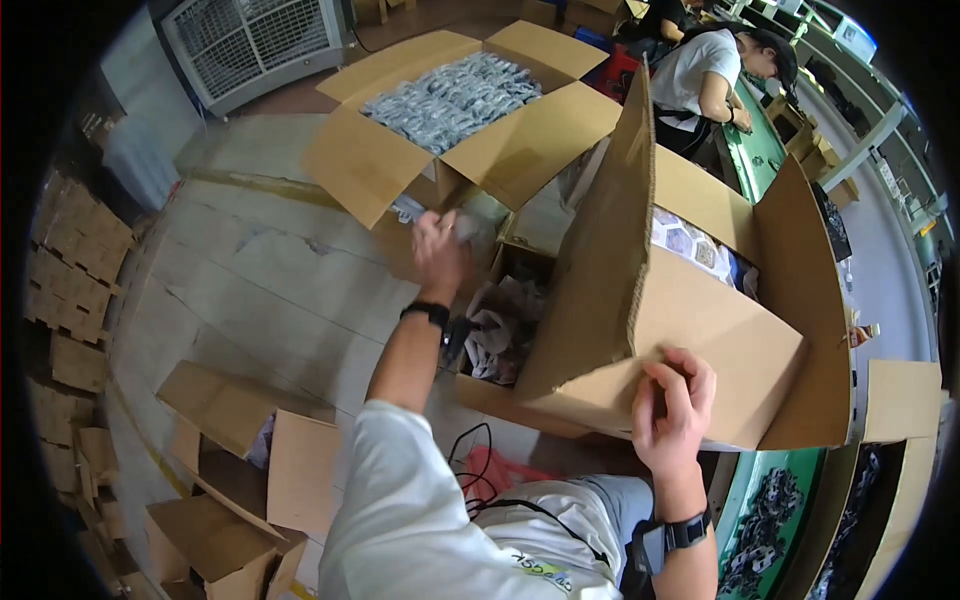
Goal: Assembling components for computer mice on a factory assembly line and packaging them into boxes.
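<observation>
My left hand (440, 255) reaches forward to the near side of an open carton (375, 155) full of clear-wrapped parts (455, 98). Its fingers are bent and slightly blurred, and what they hold cannot be made out. Right beside them is a pale, see-through plastic bag (484, 222). Below that hand, a low box (487, 388) contains crumpled paper-like wrapping (500, 325). My right hand (675, 410) rests against the near flap of a large open carton (725, 340), its fingers loosely curled with nothing visible in them. Patterned packages (690, 245) show inside this carton.
Open cartons (225, 540) stand on the floor at lower left, with stacked cardboard (75, 240) at far left. A large grille-fronted unit (255, 45) stands behind. To the right, a green bench (770, 500) bears dark parts; farther up, another person (700, 80) bends over it.
</observation>
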`<state>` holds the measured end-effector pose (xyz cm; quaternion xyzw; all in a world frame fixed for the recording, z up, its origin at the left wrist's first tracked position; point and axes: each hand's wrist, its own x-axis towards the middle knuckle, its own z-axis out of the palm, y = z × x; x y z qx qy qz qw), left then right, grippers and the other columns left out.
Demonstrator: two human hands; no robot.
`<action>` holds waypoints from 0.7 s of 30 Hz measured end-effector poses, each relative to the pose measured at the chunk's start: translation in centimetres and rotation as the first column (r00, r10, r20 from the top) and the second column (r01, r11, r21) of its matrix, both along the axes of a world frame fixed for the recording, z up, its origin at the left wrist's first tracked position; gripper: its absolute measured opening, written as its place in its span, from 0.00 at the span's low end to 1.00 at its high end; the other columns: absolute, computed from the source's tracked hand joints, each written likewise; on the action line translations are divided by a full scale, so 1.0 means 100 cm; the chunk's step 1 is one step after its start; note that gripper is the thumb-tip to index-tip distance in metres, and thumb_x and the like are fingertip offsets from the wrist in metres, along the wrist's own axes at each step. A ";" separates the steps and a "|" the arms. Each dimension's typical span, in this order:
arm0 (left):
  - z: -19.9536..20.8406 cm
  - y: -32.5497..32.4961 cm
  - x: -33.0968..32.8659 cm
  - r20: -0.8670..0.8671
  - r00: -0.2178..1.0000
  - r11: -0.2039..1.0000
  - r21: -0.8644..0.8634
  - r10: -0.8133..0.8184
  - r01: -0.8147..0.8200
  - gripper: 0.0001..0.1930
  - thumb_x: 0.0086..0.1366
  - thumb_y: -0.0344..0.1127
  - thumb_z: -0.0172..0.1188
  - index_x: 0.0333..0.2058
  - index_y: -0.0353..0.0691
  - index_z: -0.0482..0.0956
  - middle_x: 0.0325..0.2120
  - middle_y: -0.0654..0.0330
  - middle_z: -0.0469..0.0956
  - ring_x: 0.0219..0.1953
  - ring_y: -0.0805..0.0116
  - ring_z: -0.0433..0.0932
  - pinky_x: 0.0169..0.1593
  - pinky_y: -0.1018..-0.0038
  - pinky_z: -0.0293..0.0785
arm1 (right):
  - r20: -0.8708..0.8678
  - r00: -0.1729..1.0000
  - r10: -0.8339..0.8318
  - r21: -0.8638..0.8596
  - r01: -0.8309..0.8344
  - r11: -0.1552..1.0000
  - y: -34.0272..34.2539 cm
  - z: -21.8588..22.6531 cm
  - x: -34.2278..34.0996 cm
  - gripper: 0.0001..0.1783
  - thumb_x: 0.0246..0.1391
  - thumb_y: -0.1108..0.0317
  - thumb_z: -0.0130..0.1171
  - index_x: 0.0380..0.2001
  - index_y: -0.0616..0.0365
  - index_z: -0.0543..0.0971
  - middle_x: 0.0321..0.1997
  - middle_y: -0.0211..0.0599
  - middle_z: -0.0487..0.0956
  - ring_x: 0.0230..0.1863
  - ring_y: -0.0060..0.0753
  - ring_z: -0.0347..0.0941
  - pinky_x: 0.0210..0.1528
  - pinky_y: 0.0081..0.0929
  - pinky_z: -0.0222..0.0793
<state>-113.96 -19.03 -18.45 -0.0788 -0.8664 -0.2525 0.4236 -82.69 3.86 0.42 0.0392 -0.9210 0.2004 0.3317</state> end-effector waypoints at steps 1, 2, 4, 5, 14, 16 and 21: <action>-0.003 0.010 -0.024 0.108 0.993 0.990 -0.128 -0.038 0.052 0.17 0.62 0.33 0.63 0.49 0.46 0.76 0.48 0.50 0.76 0.50 0.47 0.79 0.48 0.55 0.78 | 0.006 1.000 -0.028 0.021 0.028 0.999 0.005 -0.005 -0.007 0.14 0.44 0.80 0.63 0.38 0.60 0.82 0.50 0.50 0.78 0.49 0.54 0.76 0.52 0.42 0.73; -0.007 0.017 -0.047 0.221 0.973 0.959 -0.253 -0.070 0.126 0.17 0.62 0.32 0.61 0.51 0.43 0.76 0.47 0.48 0.76 0.51 0.48 0.78 0.50 0.54 0.78 | 0.016 0.998 -0.065 0.038 0.064 0.997 0.006 -0.008 -0.012 0.14 0.44 0.79 0.63 0.38 0.60 0.82 0.49 0.49 0.78 0.48 0.53 0.76 0.51 0.42 0.73; -0.018 0.004 -0.092 0.321 0.945 0.914 -0.366 -0.052 0.175 0.12 0.65 0.27 0.53 0.45 0.40 0.81 0.44 0.46 0.79 0.49 0.49 0.80 0.47 0.54 0.79 | 0.083 0.996 -0.022 0.005 0.022 1.000 -0.004 -0.002 -0.027 0.13 0.44 0.76 0.64 0.37 0.58 0.82 0.46 0.45 0.79 0.47 0.51 0.77 0.51 0.41 0.73; -0.018 0.024 -0.105 0.363 0.920 0.879 -0.377 -0.149 0.291 0.11 0.65 0.28 0.53 0.42 0.41 0.83 0.41 0.47 0.81 0.45 0.48 0.82 0.44 0.54 0.80 | 0.104 0.993 -0.056 0.019 0.054 0.998 0.000 0.005 -0.021 0.13 0.44 0.76 0.64 0.37 0.58 0.82 0.46 0.44 0.80 0.46 0.50 0.77 0.50 0.40 0.73; -0.055 0.046 -0.146 0.734 0.636 0.524 -0.649 0.240 0.552 0.25 0.71 0.53 0.50 0.52 0.42 0.85 0.46 0.48 0.86 0.49 0.46 0.84 0.51 0.51 0.82 | 0.154 0.982 -0.110 -0.002 0.111 0.994 -0.005 0.005 -0.032 0.16 0.41 0.73 0.65 0.38 0.55 0.83 0.45 0.39 0.80 0.46 0.46 0.78 0.49 0.39 0.74; -0.062 0.049 -0.139 0.782 0.586 0.579 -0.585 0.214 0.569 0.29 0.71 0.57 0.48 0.56 0.43 0.82 0.54 0.49 0.81 0.56 0.48 0.81 0.55 0.50 0.78 | 0.156 0.975 -0.155 -0.004 0.157 0.988 -0.006 0.006 -0.029 0.17 0.39 0.73 0.65 0.38 0.54 0.83 0.45 0.37 0.81 0.46 0.45 0.78 0.49 0.39 0.74; -0.021 0.087 -0.144 0.864 0.491 0.501 -0.477 0.113 0.722 0.33 0.71 0.59 0.54 0.64 0.39 0.74 0.61 0.50 0.77 0.63 0.53 0.76 0.62 0.53 0.72 | 0.143 0.981 -0.135 0.061 0.127 0.990 -0.003 0.008 -0.024 0.16 0.39 0.71 0.66 0.37 0.54 0.84 0.45 0.37 0.82 0.46 0.42 0.79 0.48 0.36 0.74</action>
